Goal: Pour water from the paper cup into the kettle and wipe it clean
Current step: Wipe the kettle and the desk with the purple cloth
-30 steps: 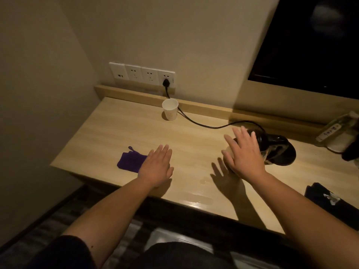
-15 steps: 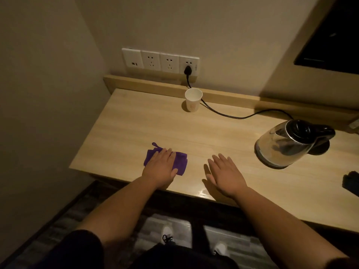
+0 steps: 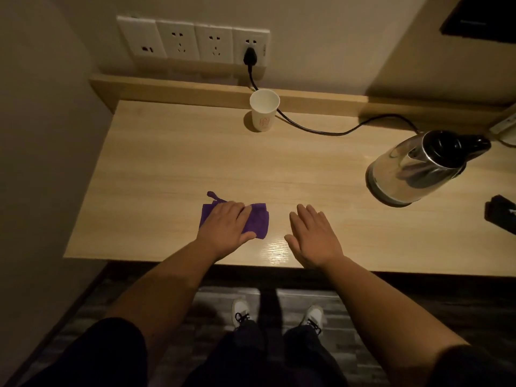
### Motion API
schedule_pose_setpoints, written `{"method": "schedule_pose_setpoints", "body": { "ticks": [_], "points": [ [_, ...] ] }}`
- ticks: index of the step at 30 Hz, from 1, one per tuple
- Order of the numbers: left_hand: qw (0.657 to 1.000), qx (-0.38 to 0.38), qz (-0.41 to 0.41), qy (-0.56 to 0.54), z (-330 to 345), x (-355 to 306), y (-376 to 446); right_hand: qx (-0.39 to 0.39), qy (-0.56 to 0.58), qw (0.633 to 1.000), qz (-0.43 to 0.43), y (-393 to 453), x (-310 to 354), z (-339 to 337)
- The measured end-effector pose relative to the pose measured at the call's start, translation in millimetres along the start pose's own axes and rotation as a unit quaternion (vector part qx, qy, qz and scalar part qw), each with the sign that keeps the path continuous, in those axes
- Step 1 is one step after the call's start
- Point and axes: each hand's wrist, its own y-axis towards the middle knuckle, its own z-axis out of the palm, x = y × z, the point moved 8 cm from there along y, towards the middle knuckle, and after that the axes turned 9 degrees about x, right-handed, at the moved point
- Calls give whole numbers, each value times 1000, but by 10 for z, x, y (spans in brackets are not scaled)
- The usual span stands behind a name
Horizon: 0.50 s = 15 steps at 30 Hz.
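Nearest, two white lace-up shoes [image 3: 279, 315] stand on a dark striped floor [image 3: 212, 305] under the front edge of the pale wood-grain surface [image 3: 173, 163]. Two bare forearms reach up over that edge. The left hand [image 3: 224, 227] lies flat, fingers together and released, palm down on a small folded purple cloth [image 3: 258, 219] near the front edge; the cloth's loop tag sticks out at its far left corner. The right hand [image 3: 314, 236] is just beside it, open and flat with fingers extended, grasping nothing; whether it touches the surface I cannot tell.

Farther right stands one shiny steel electric kettle [image 3: 413, 169], its black lid closed and its black handle pointing right, away from the hands. One dark flat object [image 3: 499, 215] lies at the right edge, too dim to identify.

At the back, one white paper cup [image 3: 264, 111] stands upright, mouth up, just in front of a raised wooden ledge [image 3: 178, 89]. One black power cord [image 3: 315, 129] runs from behind the cup toward the kettle. On the beige wall [image 3: 321, 37] a row of four white socket plates [image 3: 192, 39] holds one black plug [image 3: 249, 55], in the rightmost plate. The room is dimly lit.
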Motion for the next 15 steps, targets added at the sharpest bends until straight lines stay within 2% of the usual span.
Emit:
{"method": "schedule_pose_setpoints", "body": {
  "ticks": [2,5,8,11,15],
  "points": [
    [1000,-15,2,24,-10,-16,8,2,2,1000,6,11,-16,51],
    [1000,17,-16,17,11,-37,17,6,-4,1000,12,11,-38,123],
    [993,12,-65,-99,-65,-3,-38,6,-3,1000,11,6,-47,155],
    [967,-14,-112,-226,-215,29,-66,12,0,1000,23,10,-50,177],
    [955,-16,-110,-274,-483,-89,137,28,7,999,29,-50,-21,141]
  ]
}}
